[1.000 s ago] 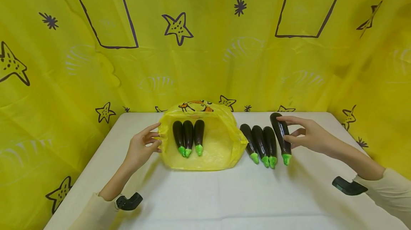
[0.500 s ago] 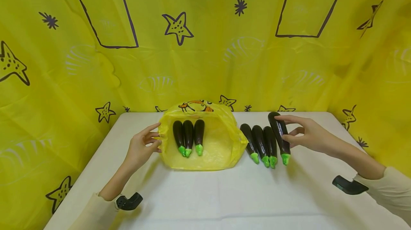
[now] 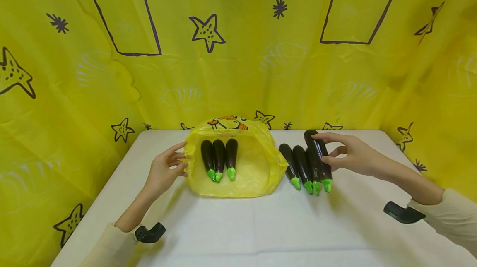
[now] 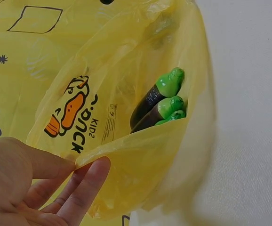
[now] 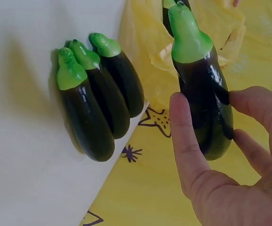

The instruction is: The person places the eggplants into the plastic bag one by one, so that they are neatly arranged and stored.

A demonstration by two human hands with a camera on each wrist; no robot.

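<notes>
A yellow plastic bag [image 3: 257,176] lies on its side, mouth facing the camera, with three dark eggplants [image 3: 231,155] inside, green stems outward. My left hand [image 3: 164,171] pinches the left edge of its mouth; in the left wrist view, thumb and fingers of the hand [image 4: 46,188] meet on the film [image 4: 136,160]. My right hand [image 3: 354,155] grips another eggplant [image 3: 317,147] by its sides, above the rightmost of three eggplants [image 3: 301,167] lying right of the bag. The right wrist view shows the held eggplant [image 5: 202,103] between thumb and fingers of the hand [image 5: 239,188].
A white table [image 3: 231,229] carries everything. Behind it and on both sides hangs a yellow curtain [image 3: 238,76] with star drawings. The bag's right edge touches or nearly touches the leftmost loose eggplant [image 3: 288,163].
My right hand has moved left with its eggplant, which now partly overlaps the rightmost lying one in the head view. My left hand and the bag look unchanged.
</notes>
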